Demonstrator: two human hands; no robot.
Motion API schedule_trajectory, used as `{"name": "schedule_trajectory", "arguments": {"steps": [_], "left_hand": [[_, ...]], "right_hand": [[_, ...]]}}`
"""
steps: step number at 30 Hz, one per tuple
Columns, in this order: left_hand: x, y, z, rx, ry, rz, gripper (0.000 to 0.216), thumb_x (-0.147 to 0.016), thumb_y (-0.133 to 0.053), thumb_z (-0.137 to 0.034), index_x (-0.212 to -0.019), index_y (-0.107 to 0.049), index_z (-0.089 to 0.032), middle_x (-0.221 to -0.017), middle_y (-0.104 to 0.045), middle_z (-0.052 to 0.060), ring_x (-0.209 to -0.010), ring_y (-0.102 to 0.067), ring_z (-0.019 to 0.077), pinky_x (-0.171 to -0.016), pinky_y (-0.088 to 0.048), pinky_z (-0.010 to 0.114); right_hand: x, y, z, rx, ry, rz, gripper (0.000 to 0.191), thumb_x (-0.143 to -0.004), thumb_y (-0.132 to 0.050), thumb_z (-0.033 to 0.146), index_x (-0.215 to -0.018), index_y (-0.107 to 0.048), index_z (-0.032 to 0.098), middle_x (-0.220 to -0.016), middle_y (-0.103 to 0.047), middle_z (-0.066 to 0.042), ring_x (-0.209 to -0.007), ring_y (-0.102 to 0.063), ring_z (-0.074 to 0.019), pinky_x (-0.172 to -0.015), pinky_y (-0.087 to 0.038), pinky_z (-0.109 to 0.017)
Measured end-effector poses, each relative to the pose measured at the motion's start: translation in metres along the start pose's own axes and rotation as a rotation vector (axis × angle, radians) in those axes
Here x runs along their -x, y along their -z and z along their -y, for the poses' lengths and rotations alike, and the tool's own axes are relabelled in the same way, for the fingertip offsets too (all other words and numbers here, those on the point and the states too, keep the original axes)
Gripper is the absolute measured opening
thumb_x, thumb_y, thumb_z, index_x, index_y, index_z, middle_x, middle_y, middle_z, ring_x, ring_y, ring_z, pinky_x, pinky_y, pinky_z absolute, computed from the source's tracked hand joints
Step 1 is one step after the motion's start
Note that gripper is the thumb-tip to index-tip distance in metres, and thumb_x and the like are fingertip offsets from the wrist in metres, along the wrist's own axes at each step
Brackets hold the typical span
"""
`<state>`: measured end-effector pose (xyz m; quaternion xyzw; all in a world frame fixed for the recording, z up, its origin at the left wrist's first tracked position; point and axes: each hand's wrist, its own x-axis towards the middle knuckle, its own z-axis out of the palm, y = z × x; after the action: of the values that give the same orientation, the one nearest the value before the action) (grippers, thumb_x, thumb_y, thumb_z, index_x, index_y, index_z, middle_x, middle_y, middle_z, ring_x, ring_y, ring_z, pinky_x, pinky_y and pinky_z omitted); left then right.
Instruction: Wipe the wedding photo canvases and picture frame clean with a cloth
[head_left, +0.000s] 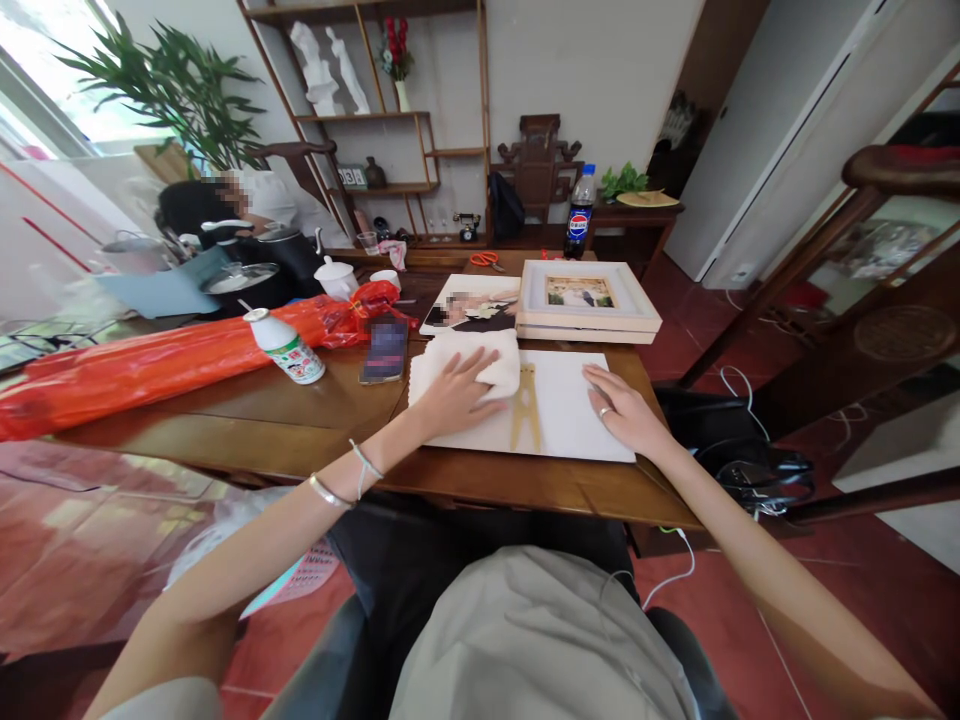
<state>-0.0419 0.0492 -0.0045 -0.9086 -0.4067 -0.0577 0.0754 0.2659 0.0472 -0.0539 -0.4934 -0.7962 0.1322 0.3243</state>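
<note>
Toward ten o'clock on the white board [574,415], the left hand [459,390] lies flat on a white cloth [442,352], fingers spread, gripping nothing; the right hand [624,410] rests unclenched at three. Between them, nearer the left, a yellow stand [527,386] runs twelve to six.

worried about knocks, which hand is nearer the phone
The left hand, on the white cloth right of the phone; the right hand is farther right, on the white board.
</note>
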Motion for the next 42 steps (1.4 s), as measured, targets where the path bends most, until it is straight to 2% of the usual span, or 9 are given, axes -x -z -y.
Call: {"name": "schedule_trajectory", "arguments": {"steps": [3, 10, 13, 18, 23, 27, 31, 37, 42], "left_hand": [[-0.002, -0.002, 0.006, -0.011, -0.008, 0.004, 0.045, -0.100, -0.038, -0.043, -0.101, -0.072, -0.014, -0.154, -0.031, 0.008, -0.144, -0.023, 0.0308, -0.114, -0.025, 0.052], [0.051, 0.014, -0.040, 0.105, -0.135, 0.036, 0.039, -0.099, -0.042, -0.038, -0.090, -0.075, -0.021, -0.152, -0.036, 0.002, -0.143, -0.026, 0.0275, -0.115, -0.025, 0.048], [0.063, 0.019, -0.040, 0.171, -0.160, 0.055, 0.036, -0.098, -0.045, -0.040, -0.095, -0.075, -0.021, -0.154, -0.032, 0.002, -0.144, -0.024, 0.0253, -0.117, -0.022, 0.047], [0.036, 0.016, -0.004, 0.162, -0.060, 0.077, 0.040, -0.096, -0.046, -0.046, -0.086, -0.074, -0.019, -0.155, -0.027, 0.005, -0.145, -0.018, 0.0322, -0.113, -0.010, 0.062], [-0.008, 0.003, 0.036, 0.126, -0.004, 0.117, 0.042, -0.095, -0.046, -0.049, -0.092, -0.073, -0.016, -0.155, -0.027, 0.009, -0.144, -0.020, 0.0321, -0.113, -0.018, 0.058], [-0.020, -0.001, 0.047, 0.107, 0.002, 0.139, 0.039, -0.097, -0.043, -0.043, -0.098, -0.071, -0.016, -0.155, -0.028, 0.007, -0.145, -0.018, 0.0299, -0.113, -0.020, 0.056], [0.001, 0.005, 0.029, 0.096, -0.037, 0.146, 0.039, -0.099, -0.041, -0.042, -0.096, -0.071, -0.017, -0.155, -0.026, 0.006, -0.146, -0.015, 0.0294, -0.114, -0.017, 0.057], [0.058, 0.025, -0.030, 0.137, -0.117, 0.122, 0.032, -0.097, -0.047, -0.038, -0.097, -0.073, -0.020, -0.155, -0.029, 0.004, -0.145, -0.014, 0.0326, -0.116, -0.012, 0.058], [0.066, 0.031, -0.024, 0.182, -0.146, 0.157, 0.031, -0.098, -0.044, -0.034, -0.105, -0.070, -0.021, -0.151, -0.038, 0.003, -0.146, -0.017, 0.0255, -0.118, -0.013, 0.050]], "right_hand": [[0.000, 0.000, 0.001, 0.000, -0.009, 0.008, 0.044, -0.093, -0.041, 0.033, -0.132, -0.055, 0.020, -0.142, -0.051, -0.010, -0.136, -0.042, -0.0264, -0.115, -0.032, -0.050], [0.000, 0.000, -0.001, -0.007, 0.004, -0.012, 0.044, -0.093, -0.042, 0.034, -0.133, -0.054, 0.022, -0.142, -0.052, -0.008, -0.135, -0.043, -0.0266, -0.115, -0.032, -0.051], [0.000, 0.000, -0.001, 0.013, 0.000, -0.002, 0.044, -0.093, -0.041, 0.033, -0.133, -0.054, 0.021, -0.142, -0.051, -0.009, -0.136, -0.043, -0.0260, -0.115, -0.032, -0.051], [0.000, 0.001, 0.000, 0.016, -0.010, 0.004, 0.044, -0.093, -0.041, 0.033, -0.133, -0.054, 0.020, -0.142, -0.051, -0.011, -0.136, -0.043, -0.0266, -0.115, -0.032, -0.051], [0.000, 0.000, -0.001, -0.006, -0.004, -0.016, 0.044, -0.093, -0.043, 0.035, -0.133, -0.055, 0.022, -0.142, -0.052, -0.009, -0.135, -0.043, -0.0269, -0.115, -0.031, -0.051], [0.000, 0.000, -0.001, 0.003, -0.005, -0.013, 0.044, -0.093, -0.042, 0.035, -0.133, -0.054, 0.022, -0.142, -0.052, -0.009, -0.135, -0.043, -0.0267, -0.115, -0.032, -0.051], [0.000, 0.000, -0.001, 0.006, -0.010, 0.003, 0.045, -0.093, -0.041, 0.035, -0.133, -0.054, 0.019, -0.143, -0.051, -0.011, -0.136, -0.043, -0.0264, -0.115, -0.032, -0.050], [0.000, 0.000, 0.000, -0.010, -0.005, -0.001, 0.044, -0.092, -0.042, 0.034, -0.133, -0.054, 0.022, -0.143, -0.051, -0.009, -0.136, -0.042, -0.0269, -0.115, -0.031, -0.051], [0.000, 0.000, 0.001, 0.003, -0.016, 0.007, 0.045, -0.093, -0.041, 0.036, -0.132, -0.055, 0.020, -0.143, -0.050, -0.009, -0.136, -0.042, -0.0264, -0.116, -0.032, -0.049]]}}
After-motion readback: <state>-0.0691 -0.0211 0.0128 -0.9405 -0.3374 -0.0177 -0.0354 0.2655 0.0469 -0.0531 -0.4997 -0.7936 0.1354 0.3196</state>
